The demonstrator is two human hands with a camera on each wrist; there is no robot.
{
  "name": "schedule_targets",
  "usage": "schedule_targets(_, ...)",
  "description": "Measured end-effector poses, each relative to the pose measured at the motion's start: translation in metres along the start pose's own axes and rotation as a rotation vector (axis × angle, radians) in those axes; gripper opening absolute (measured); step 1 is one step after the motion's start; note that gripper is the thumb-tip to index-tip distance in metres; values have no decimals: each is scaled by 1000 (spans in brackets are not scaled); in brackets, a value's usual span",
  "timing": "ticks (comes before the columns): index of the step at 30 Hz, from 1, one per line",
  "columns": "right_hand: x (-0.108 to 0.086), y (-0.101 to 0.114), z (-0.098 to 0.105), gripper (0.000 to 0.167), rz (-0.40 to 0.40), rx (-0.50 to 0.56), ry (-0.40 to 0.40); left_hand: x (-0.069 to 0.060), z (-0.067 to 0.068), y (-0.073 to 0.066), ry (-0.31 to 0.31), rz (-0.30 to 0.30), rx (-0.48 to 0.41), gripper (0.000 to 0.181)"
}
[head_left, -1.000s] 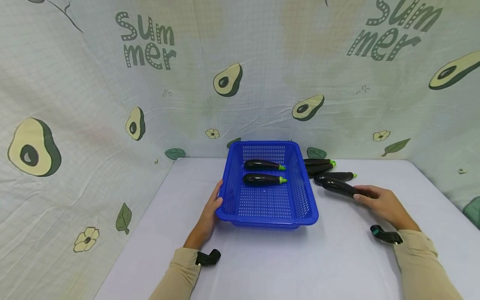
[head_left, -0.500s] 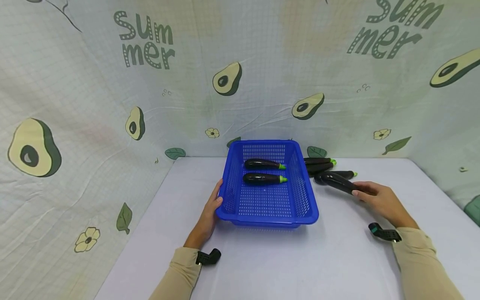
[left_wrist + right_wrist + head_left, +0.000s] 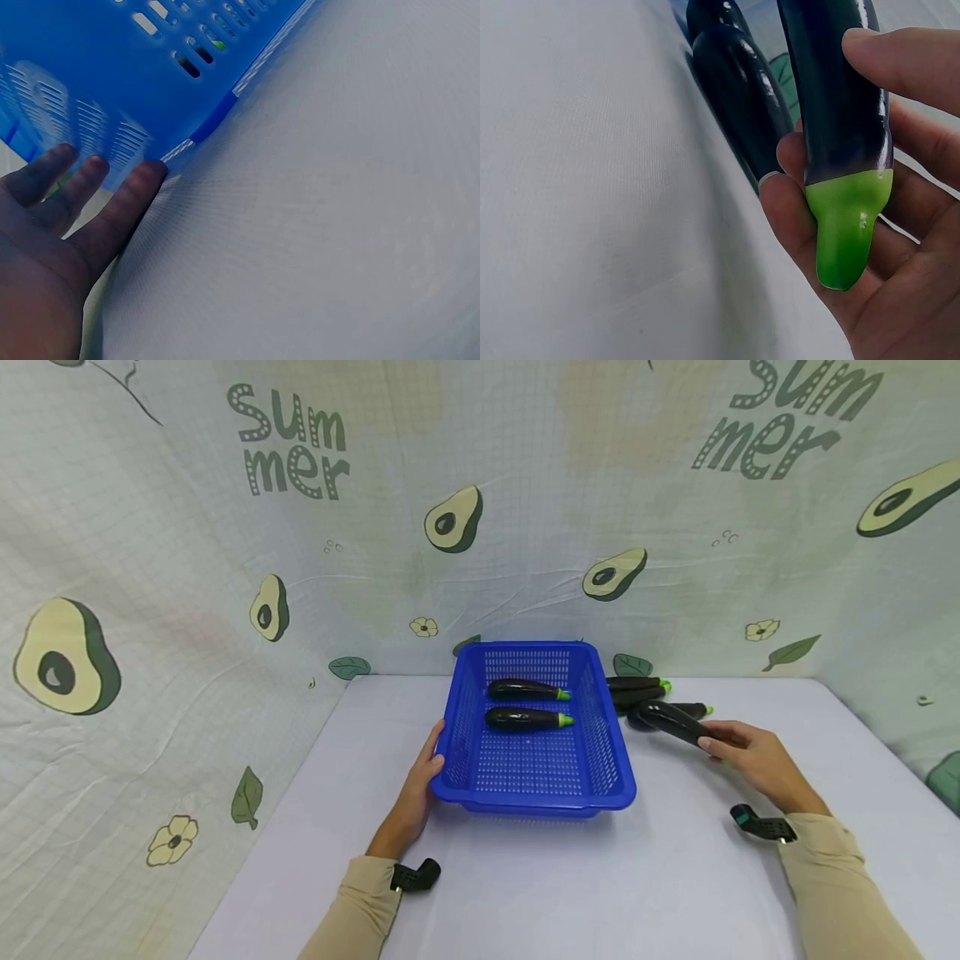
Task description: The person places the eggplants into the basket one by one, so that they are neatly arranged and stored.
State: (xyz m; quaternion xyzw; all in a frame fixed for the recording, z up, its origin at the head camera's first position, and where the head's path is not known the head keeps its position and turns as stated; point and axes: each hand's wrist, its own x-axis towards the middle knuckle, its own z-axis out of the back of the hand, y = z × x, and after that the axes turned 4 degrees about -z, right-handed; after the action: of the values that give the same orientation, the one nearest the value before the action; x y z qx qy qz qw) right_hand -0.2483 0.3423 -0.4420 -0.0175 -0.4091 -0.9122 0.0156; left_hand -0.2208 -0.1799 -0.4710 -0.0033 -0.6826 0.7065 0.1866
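My right hand (image 3: pixel 765 764) grips a dark glossy eggplant (image 3: pixel 670 720) near its stem end, with the thumb on one side and fingers curled round the other. In the right wrist view its bright green stem cap (image 3: pixel 847 217) points into the palm. The eggplant's far end overlaps other eggplants (image 3: pixel 637 697) lying right of the basket. My left hand (image 3: pixel 412 789) rests against the left side of a blue perforated plastic basket (image 3: pixel 525 803). In the left wrist view its fingers (image 3: pixel 124 214) lie nearly straight against the basket's wall. Two eggplants (image 3: pixel 525 718) lie side by side inside the basket.
A white table (image 3: pixel 600 893) carries the basket and the eggplants. Behind it hangs a pale cloth (image 3: pixel 525 585) printed with avocados, leaves and lettering. The basket's right wall stands between the held eggplant and the basket's inside.
My right hand has moved slightly left and away from me with the eggplant, which now covers more of the one behind it. The left hand and the basket hold their place.
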Motion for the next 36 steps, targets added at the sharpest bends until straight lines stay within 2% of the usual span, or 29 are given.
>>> schedule_targets(8,1,7,-1,66,-8,1,-16,-1,0,-2,-3,5,5,57)
schedule_targets(19,4,17,-7,68,-6,94,-14,-1,-1,-1,-6,7,5,57)
schedule_targets(36,5,32,-15,66,18,114,-17,0,-1,0,1,7,-2,59)
